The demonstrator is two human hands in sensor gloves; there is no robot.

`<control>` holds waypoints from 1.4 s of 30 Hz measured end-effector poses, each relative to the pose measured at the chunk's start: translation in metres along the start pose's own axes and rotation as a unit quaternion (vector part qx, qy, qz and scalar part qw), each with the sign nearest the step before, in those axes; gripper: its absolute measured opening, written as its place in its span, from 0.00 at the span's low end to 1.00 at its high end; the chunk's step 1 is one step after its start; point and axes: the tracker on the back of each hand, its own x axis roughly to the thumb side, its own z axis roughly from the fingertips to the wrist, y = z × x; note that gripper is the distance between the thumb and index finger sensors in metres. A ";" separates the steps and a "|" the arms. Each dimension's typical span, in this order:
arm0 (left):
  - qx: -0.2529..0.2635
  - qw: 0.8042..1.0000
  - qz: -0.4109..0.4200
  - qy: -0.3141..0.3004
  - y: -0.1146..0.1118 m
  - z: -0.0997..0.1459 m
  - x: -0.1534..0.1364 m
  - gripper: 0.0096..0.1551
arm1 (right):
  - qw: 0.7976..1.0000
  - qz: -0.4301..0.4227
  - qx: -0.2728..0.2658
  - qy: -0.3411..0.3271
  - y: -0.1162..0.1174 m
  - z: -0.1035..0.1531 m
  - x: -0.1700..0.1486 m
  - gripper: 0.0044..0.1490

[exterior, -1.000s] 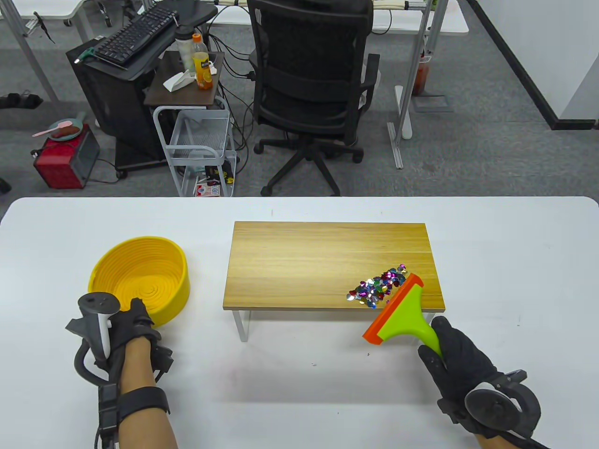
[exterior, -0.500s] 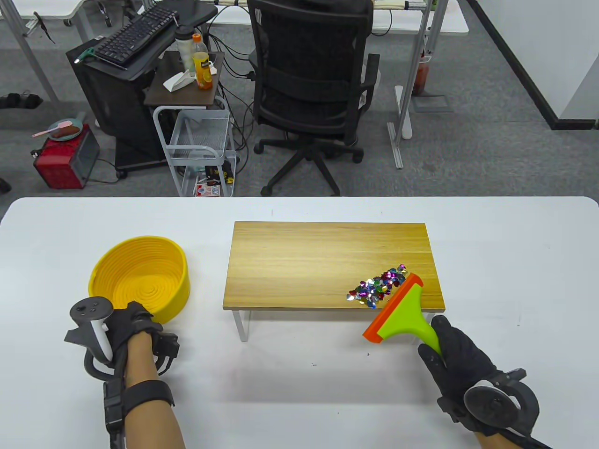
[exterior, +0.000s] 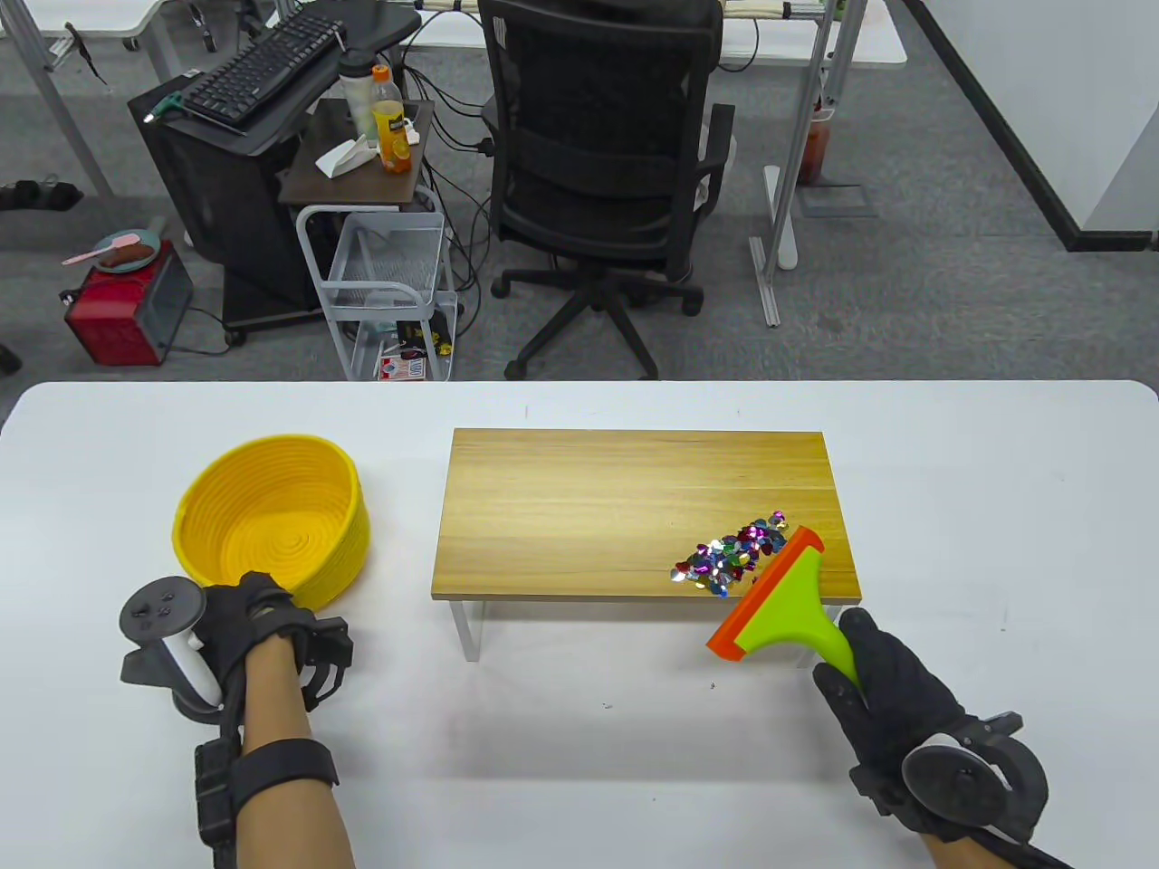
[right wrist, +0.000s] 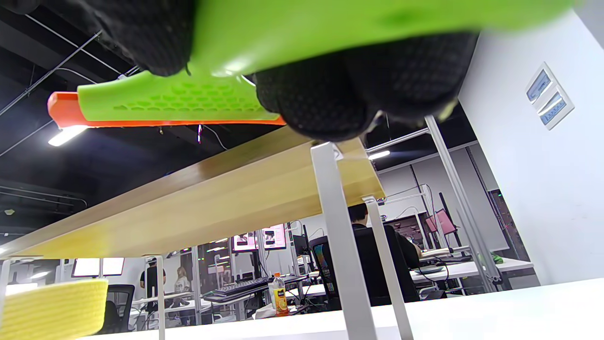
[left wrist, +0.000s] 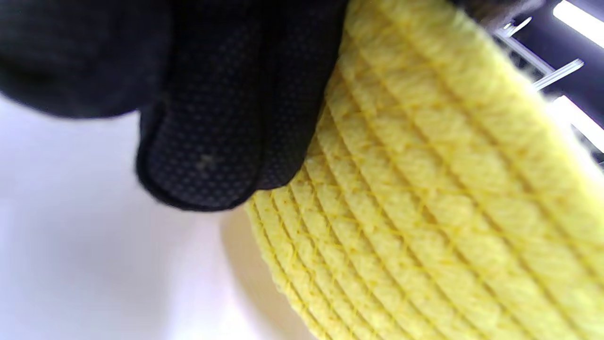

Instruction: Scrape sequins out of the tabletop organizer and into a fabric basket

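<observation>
- left hand at near left of tabletop, on the basket's near wall; fingers pressed against the woven side in left wrist view. Whether they curl round the rim: cannot tell.
- basket, yellow, left of the organizer, well apart from it. Near side looks tipped up a bit, likely being lifted or tilted. Inside looks bare.
- organizer: small wooden riser on white legs, centre of tabletop.
- sequins: one multicolour pile on the organizer's near right corner, none in the basket. Task barely started.
- scraper: green body, orange blade; blade edge sits just right of the pile, touching or nearly so, with part of the blade hanging off the near edge.
- right hand near right, fingers wrapped tight round the scraper handle.
- step: set-up, blade behind the pile and basket being fetched. Next, in my view: bring the basket under an organizer edge, then push the pile off with a low, flat blade; sequins scatter easily.
- views: table view alone shows the sequins and layout. Left wrist view alone shows glove-to-weave contact. Right wrist view looks from below the organizer: legs, blade underside, basket far left, no sequins.
</observation>
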 end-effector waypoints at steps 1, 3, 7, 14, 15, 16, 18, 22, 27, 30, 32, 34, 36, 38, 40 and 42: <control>-0.003 1.000 0.006 -0.012 0.001 0.003 0.005 0.42 | 1.000 0.000 -0.001 0.001 0.000 0.000 0.000 0.41; -0.009 0.999 0.011 -0.041 0.004 0.010 0.020 0.42 | 1.000 0.000 -0.002 0.002 0.000 0.000 -0.001 0.41; -0.016 0.993 0.021 -0.112 0.012 0.030 0.056 0.40 | 1.000 0.002 -0.002 0.003 -0.001 0.000 -0.001 0.41; -0.084 0.971 0.044 -0.218 0.023 0.076 0.104 0.36 | 1.000 0.002 -0.009 0.006 -0.003 0.001 -0.003 0.41; -0.088 0.969 0.045 -0.228 0.024 0.081 0.107 0.35 | 1.000 0.002 -0.009 0.007 -0.004 0.001 -0.003 0.41; -0.099 0.963 0.049 -0.247 0.024 0.089 0.112 0.34 | 1.000 0.002 -0.010 0.008 -0.004 0.001 -0.003 0.41; -0.129 0.953 0.051 -0.271 0.025 0.101 0.118 0.32 | 1.000 0.003 -0.010 0.009 -0.004 0.001 -0.004 0.41; -0.188 0.926 0.048 -0.324 0.021 0.126 0.126 0.30 | 1.000 0.010 -0.012 0.010 -0.005 0.001 -0.004 0.41; -0.276 0.871 0.022 -0.406 0.010 0.152 0.133 0.28 | 1.000 0.016 -0.018 0.014 -0.007 0.002 -0.005 0.41; -0.334 0.838 0.001 -0.431 0.001 0.164 0.133 0.28 | 1.000 0.015 -0.020 0.016 -0.008 0.002 -0.006 0.41; -0.371 0.816 -0.018 -0.442 -0.008 0.170 0.131 0.28 | 1.000 0.014 -0.021 0.018 -0.009 0.002 -0.007 0.41; -0.410 0.794 -0.036 -0.447 -0.018 0.174 0.127 0.28 | 0.999 0.014 -0.023 0.019 -0.009 0.002 -0.007 0.41; -0.448 0.769 -0.051 -0.453 -0.028 0.179 0.122 0.28 | 0.999 0.014 -0.025 0.019 -0.010 0.002 -0.007 0.41; -0.486 0.742 -0.072 -0.456 -0.041 0.184 0.116 0.28 | 0.999 0.014 -0.028 0.020 -0.011 0.002 -0.008 0.41; -0.520 0.715 -0.095 -0.459 -0.055 0.190 0.107 0.28 | 0.999 0.014 -0.030 0.022 -0.013 0.003 -0.009 0.41; -0.544 0.697 -0.121 -0.451 -0.069 0.195 0.098 0.28 | 0.999 0.013 -0.031 0.023 -0.013 0.003 -0.009 0.41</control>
